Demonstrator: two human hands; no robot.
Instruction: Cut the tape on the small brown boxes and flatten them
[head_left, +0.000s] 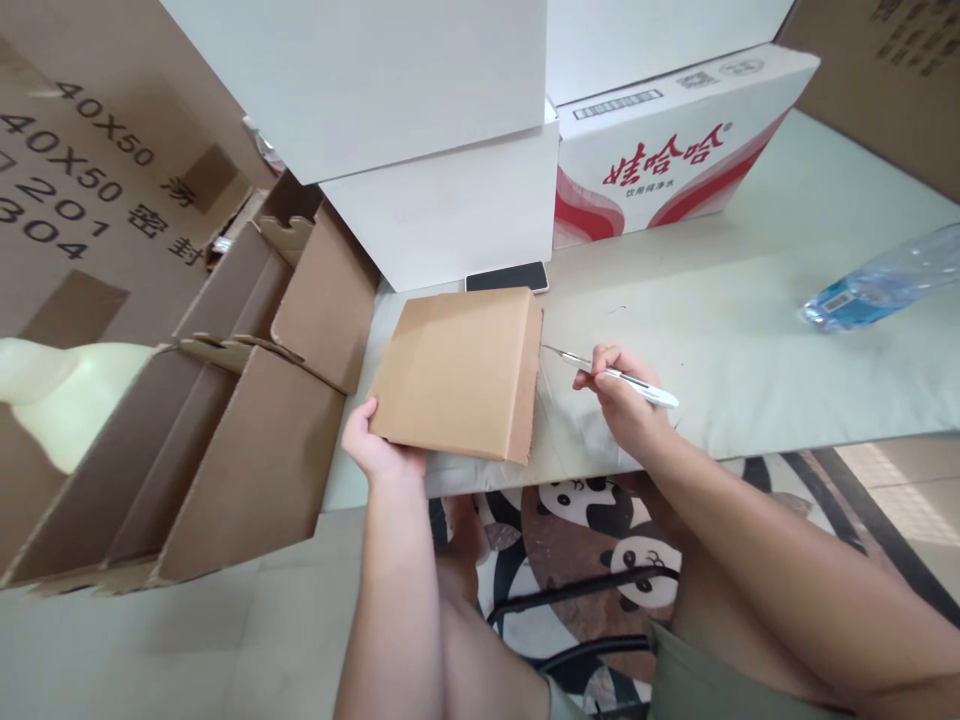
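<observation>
Right hand (628, 408) pinches the white-handled knife (652, 393), long axis aimed left, tip just beside the cardboard box (454, 375)! Left hand (384, 455) is closer, clasping the box's near-left corner.

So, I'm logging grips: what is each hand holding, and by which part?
The left hand holds the small cardboard box by its near left corner. The right hand holds the thin white-handled tool by the front part of its handle.

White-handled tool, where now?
Head view, just right of centre: in the right hand, white-handled tool pointing at the right side of the brown cardboard box.
</observation>
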